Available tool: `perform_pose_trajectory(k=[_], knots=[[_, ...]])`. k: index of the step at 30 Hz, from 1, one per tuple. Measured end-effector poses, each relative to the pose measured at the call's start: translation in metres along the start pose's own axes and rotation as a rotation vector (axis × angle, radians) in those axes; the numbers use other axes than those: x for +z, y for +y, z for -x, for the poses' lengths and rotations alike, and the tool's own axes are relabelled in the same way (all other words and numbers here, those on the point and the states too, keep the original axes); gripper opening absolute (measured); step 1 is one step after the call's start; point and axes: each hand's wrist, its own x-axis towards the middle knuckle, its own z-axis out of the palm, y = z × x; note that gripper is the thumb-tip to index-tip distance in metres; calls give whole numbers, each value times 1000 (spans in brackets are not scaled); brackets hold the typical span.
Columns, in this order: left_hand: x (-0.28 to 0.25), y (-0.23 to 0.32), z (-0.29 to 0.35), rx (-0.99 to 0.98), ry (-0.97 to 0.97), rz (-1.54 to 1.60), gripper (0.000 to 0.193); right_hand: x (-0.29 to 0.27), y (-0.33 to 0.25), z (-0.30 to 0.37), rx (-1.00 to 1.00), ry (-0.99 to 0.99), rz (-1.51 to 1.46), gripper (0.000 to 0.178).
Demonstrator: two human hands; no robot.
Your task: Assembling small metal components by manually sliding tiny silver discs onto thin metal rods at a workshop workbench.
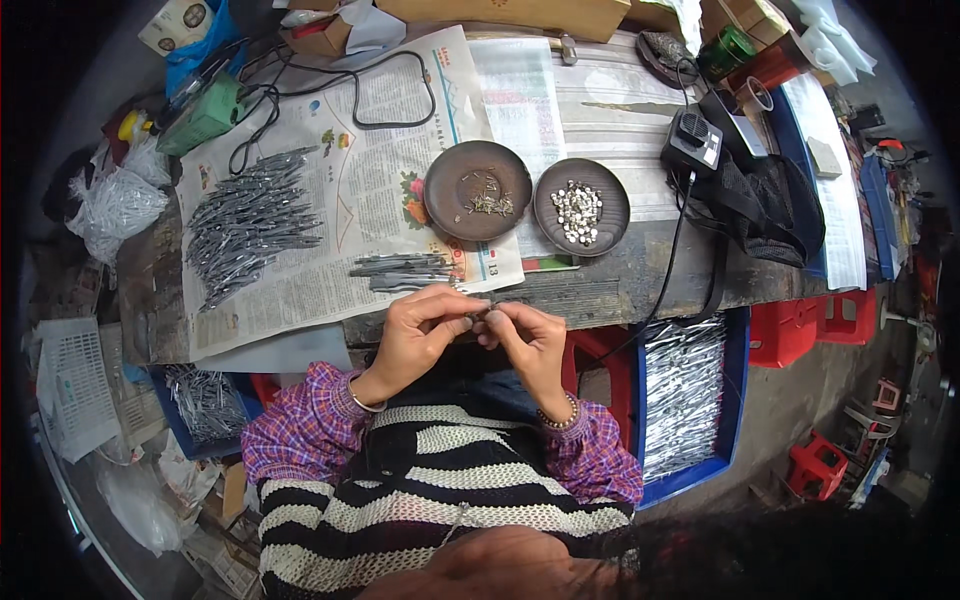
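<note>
Grey metal piece, small and thin, sits between both hands just off the near edge of the workbench, above the person's lap. Left hand curls around it, thumb and fingertips pinching one end. Right hand meets it from the other side, fingertips pressed together on the same piece. Most of the piece is covered by fingers; its shape is hard to make out.

Just beyond the hands, a short row of similar grey pieces lies on newspaper. Farther left on the paper, a big heap of grey pieces. Two brown round dishes side by side: left dish holds a few thin bits, too small to identify; right dish holds a cluster of small shiny round parts.

Blue bin to the person's right, below the bench, filled with silvery pieces; its near end is cut off by a sleeve. Black cable drops from a small black box over the bench edge. Picture rim is dark and bent; clutter there stays unclear.
</note>
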Motion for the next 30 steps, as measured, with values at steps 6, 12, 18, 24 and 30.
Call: perform_pose_trajectory(k=[6,12,18,24,30], knots=[[-1,1,1,12,-14,-38,23,0,4,-2,-307,15,352,11],[2,1,-1,-72,3,1,19,-4,1,-5,-21,181,-74,12],[-1,3,-1,-66,-34,-71,19,-14,4,-13,-110,260,114,25],[2,8,-4,-107,-22,-43,20,-11,4,-8,-45,249,88,17],[1,4,-3,-92,-41,-62,20,-9,-3,-6,-115,135,207,12]])
